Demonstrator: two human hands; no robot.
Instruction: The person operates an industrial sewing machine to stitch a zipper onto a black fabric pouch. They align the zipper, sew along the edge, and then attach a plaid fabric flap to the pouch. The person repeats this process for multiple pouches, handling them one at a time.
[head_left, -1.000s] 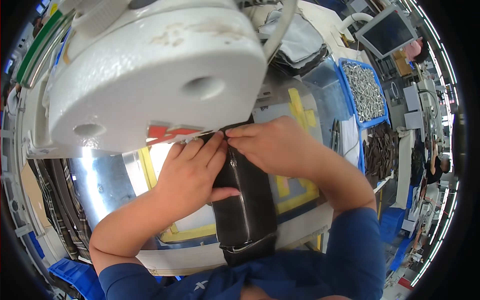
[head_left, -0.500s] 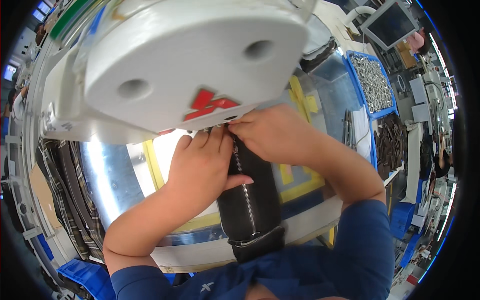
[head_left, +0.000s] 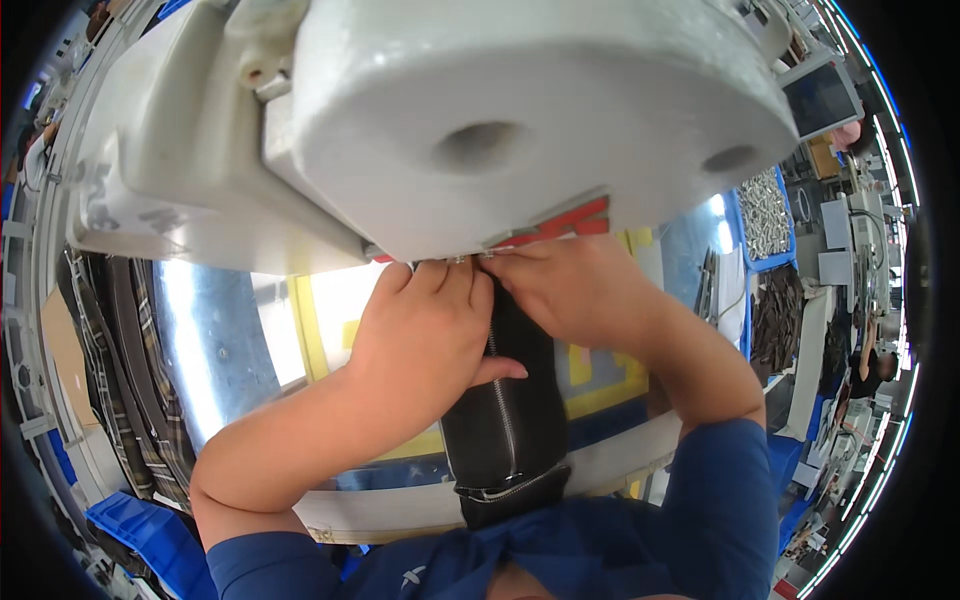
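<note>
A black fabric piece with a long metal zipper (head_left: 533,405) runs from beneath a large white sewing machine head (head_left: 560,95) toward my body. My left hand (head_left: 425,330) presses on its left side near the machine, fingers bent and close together, thumb stretched over the zipper. On the opposite side, my right hand (head_left: 575,295) pinches the far end of the piece. The two hands nearly meet below the machine's front edge. That head hides the fingertips in part, along with the needle area.
Blue trays at right hold metal zipper parts (head_left: 765,215) and dark strips (head_left: 777,318). Tweezer-like tools (head_left: 707,285) lie beside them. Dark and plaid fabric (head_left: 135,370) is stacked at left, above a blue crate (head_left: 150,545). Yellow tape (head_left: 308,325) marks the worktable.
My view has shifted, so the machine head looks larger and farther right, covering part of the right tray. Both hands stay at the zippered piece's far end.
</note>
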